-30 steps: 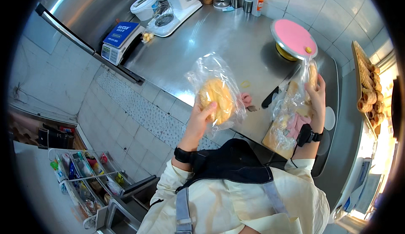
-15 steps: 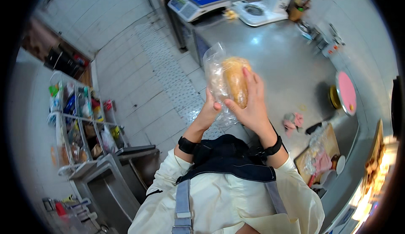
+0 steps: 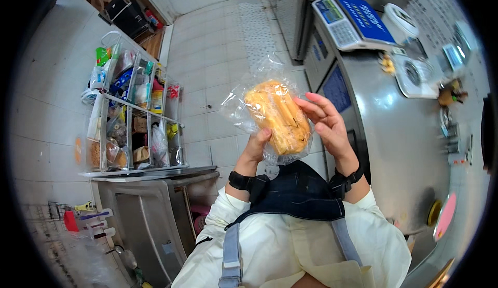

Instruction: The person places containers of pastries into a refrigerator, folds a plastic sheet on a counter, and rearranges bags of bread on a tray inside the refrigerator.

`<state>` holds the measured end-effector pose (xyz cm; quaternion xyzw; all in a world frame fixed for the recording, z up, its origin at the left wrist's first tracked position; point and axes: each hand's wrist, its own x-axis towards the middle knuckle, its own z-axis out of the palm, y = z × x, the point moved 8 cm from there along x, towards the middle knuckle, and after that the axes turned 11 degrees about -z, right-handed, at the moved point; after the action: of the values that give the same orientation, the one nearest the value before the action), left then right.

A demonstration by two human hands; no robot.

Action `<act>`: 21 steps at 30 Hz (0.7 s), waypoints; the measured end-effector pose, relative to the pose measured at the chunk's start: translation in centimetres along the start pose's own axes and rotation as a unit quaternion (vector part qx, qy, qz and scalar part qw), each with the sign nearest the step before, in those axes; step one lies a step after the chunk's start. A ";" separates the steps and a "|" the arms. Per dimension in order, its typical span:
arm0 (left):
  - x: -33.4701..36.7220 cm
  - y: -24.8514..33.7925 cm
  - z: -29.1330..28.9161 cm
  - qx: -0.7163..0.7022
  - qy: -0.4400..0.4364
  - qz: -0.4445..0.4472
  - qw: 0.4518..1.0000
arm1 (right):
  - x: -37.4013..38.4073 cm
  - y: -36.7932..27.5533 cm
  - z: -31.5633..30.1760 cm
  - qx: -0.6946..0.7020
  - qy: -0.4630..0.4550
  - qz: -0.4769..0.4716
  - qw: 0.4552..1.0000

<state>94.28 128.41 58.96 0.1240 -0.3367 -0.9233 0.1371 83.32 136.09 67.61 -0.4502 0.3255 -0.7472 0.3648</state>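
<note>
A golden-brown loaf of bread (image 3: 277,114) sits inside a clear, crinkled plastic bag (image 3: 236,101), held up in front of my apron above the floor. My left hand (image 3: 256,147) grips its lower left side, thumb on top and the other fingers hidden beneath. At the loaf's right side is my right hand (image 3: 328,124), its fingers stretched and apart. Its fingertips come up to the bag's edge; whether they touch it I cannot tell.
To the right runs a steel counter (image 3: 399,168) bearing a blue-topped scale (image 3: 363,21), a white lidded tub (image 3: 400,23) and a pink round board (image 3: 445,216). A white rack (image 3: 122,97) of packaged goods stands left, beyond a steel sink unit (image 3: 150,220).
I have turned leftward, so the counter now lies farther right. The bagged loaf has shifted into my left hand's hold, and my right hand has come off its top.
</note>
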 end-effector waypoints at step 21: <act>15.7 28.4 -34.1 0.035 0.347 0.177 0.920 | 38.7 30.7 -23.3 -0.224 0.073 0.235 0.943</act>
<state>95.40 82.21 50.15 0.3794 -0.3168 -0.7707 0.4021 57.14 91.32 50.51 -0.3755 0.6065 -0.5790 0.3949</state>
